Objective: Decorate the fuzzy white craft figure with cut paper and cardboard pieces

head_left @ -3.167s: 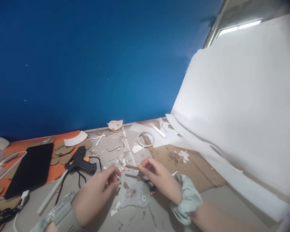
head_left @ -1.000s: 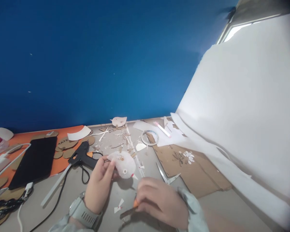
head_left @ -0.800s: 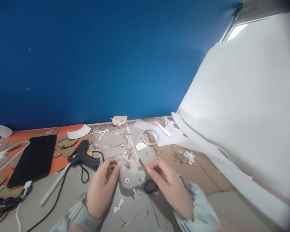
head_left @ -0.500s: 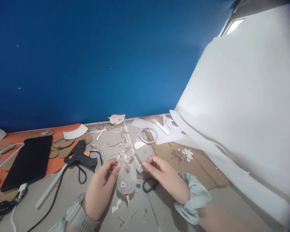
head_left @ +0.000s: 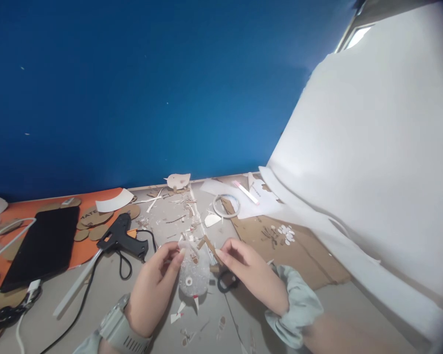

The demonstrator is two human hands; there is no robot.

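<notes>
My left hand (head_left: 153, 285) pinches the upper left edge of a whitish, speckled bird-shaped cutout (head_left: 200, 278). The cutout has a round eye, and a red-and-white pointed beak faces me. Between the thumb and fingers of my right hand (head_left: 253, 270) is a narrow brown cardboard strip (head_left: 208, 245), slanting up and left beside the cutout's upper right edge. Whether the strip touches the cutout, I cannot tell. Scissors with a black handle (head_left: 221, 285) lie beneath my right hand, partly hidden. Small white and red paper scraps (head_left: 177, 314) lie below the beak.
Left of my hands lie a black glue gun (head_left: 121, 238) and a dark tablet (head_left: 42, 246). A roll of tape (head_left: 226, 216), a pink-and-white marker (head_left: 246, 192) and a brown cardboard sheet (head_left: 310, 250) lie to the right. Another bird cutout (head_left: 178, 181) is by the blue wall.
The cardboard strip and my right fingertips have shifted slightly left, toward the cutout. My left hand keeps its hold with little movement.
</notes>
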